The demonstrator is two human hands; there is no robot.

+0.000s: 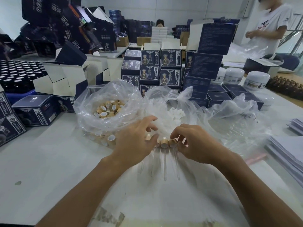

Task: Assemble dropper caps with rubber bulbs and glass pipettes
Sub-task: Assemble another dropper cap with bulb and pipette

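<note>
Two hands over assembled droppers: left loosely spread, right curled, fingertips on a cap.

Two hands are showing: a left hand and a right hand. Four glass pipettes are lying side by side on the table. Three clear plastic bags are sitting behind them. Three white jars are standing at right. Two other people are appearing in the background.
</note>
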